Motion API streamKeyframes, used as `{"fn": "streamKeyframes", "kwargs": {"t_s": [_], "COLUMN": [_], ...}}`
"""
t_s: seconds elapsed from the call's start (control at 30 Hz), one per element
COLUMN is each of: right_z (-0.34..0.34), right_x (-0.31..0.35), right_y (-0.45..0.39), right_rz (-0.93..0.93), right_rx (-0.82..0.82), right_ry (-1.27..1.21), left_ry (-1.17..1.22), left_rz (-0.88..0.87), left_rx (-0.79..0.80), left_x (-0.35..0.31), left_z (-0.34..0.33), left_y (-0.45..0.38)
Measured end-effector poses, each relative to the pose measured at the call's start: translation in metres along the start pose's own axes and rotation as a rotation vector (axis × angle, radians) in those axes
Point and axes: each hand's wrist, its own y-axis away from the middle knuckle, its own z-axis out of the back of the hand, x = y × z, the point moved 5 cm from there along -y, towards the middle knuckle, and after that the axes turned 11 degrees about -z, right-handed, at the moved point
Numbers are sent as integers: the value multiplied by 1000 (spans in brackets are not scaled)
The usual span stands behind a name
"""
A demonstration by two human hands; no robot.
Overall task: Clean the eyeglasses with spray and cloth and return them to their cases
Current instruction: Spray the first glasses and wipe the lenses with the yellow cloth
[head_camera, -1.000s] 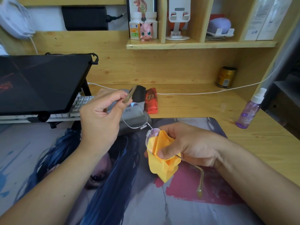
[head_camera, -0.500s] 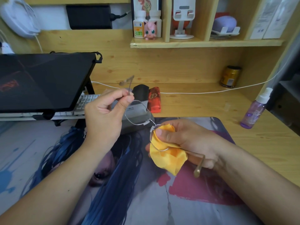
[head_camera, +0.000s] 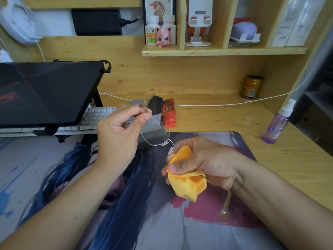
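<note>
- a home study corner: a pale pine desk (head_camera: pixel 216 114) with a built-in wooden shelf (head_camera: pixel 223 51)
- a black laptop (head_camera: pixel 45 92) raised over a white keyboard (head_camera: pixel 95 116)
- a large printed anime desk mat (head_camera: pixel 126 204)
- a pink round-eared toy figure (head_camera: pixel 163 37) beside white pill bottles (head_camera: pixel 152 30)

One lens (head_camera: pixel 177 154) under yellow cloth (head_camera: pixel 187 183)

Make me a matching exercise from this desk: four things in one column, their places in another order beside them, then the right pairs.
Things:
1. cloth
2. spray bottle
3. pink toy
4. gold can

Places:
A. on the shelf, in front of two white bottles
B. at the back of the desk, under the shelf
C. in the right hand, wrapped on one lens of the glasses
D. on the desk's right edge

Pairs: 1-C, 2-D, 3-A, 4-B
</note>
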Motion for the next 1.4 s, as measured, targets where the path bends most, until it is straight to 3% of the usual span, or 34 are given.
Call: {"fn": "streamKeyframes", "kwargs": {"t_s": [0.3, 0.43, 0.73, 1.03, 1.27, 1.4], "right_z": [7, 17, 16, 14, 8, 11], "right_x": [0, -4, -12, -10, -5, -2], "right_y": [-6, -11, -8, -7, -9, -6], "right_rz": [67, 4, -129, -85, 27, 36], "right_rx": [-22, -94, -71, 104, -18, -62], "right_ry": [-199, -104, 38, -18, -2, -53], "left_ry": [17, 7, -29, -24, 45, 52], "left_rz": [72, 64, 10, 39, 225, 243], "left_rx": [-37, -44, -39, -23, -94, -87], "left_x": [5, 5, 1, 5, 16, 19], "left_z": [3, 4, 6, 9, 3, 0], "left_y": [-2, -2, -3, -5, 2, 5]}}
